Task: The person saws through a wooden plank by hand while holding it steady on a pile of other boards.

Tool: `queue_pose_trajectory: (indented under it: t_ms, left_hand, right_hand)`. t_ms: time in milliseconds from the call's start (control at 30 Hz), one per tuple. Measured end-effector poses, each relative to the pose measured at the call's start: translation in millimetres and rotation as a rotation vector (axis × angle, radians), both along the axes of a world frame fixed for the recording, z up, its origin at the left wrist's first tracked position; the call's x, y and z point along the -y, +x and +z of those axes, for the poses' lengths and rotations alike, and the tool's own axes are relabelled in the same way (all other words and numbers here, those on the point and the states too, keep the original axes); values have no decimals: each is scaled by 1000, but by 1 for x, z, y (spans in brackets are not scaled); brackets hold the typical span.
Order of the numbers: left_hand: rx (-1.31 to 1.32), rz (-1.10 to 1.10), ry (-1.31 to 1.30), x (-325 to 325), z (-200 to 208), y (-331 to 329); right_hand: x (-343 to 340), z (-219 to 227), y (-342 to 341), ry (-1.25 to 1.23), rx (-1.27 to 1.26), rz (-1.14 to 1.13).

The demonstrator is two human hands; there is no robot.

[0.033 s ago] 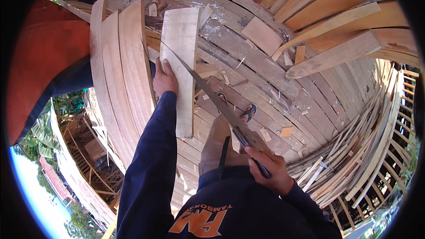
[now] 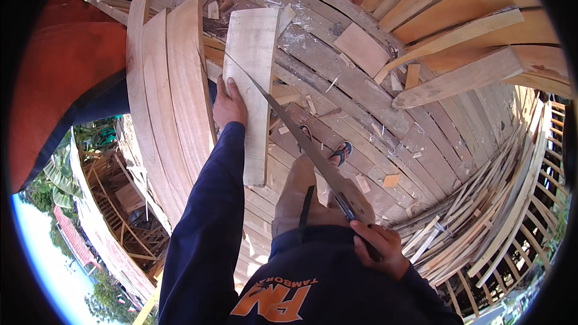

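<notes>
A person's left hand presses flat against the left edge of a pale wooden board, fingers spread along its side, steadying it upright against curved hull planks. The right hand is wrapped tightly around the dark handle of a handsaw, whose long blade runs up and left from the grip to meet the board's upper left edge, probably biting into it. Just beyond the blade, a sandalled foot stands on plank decking.
</notes>
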State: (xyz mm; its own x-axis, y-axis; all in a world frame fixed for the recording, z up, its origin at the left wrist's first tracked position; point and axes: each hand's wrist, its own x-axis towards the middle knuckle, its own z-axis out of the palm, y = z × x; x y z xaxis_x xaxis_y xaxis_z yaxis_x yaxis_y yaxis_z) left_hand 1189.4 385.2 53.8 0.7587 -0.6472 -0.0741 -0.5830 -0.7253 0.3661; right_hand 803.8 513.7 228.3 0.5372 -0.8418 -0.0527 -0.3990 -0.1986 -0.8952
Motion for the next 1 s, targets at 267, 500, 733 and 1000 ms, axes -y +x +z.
queue_pose_trajectory:
  t_ms: [267, 500, 733, 1000]
  left_hand:
    - [-75, 19, 98, 8, 1, -9]
    - [8, 8, 22, 1, 0, -4]
    - [-121, 27, 139, 9, 4, -9]
    - [3, 8, -7, 1, 0, -3]
  right_hand:
    - [139, -77, 186, 29, 176, -56]
    - [6, 12, -10, 86, -150, 137]
    - [152, -65, 189, 50, 55, -16]
    - [13, -3, 5, 26, -101, 32]
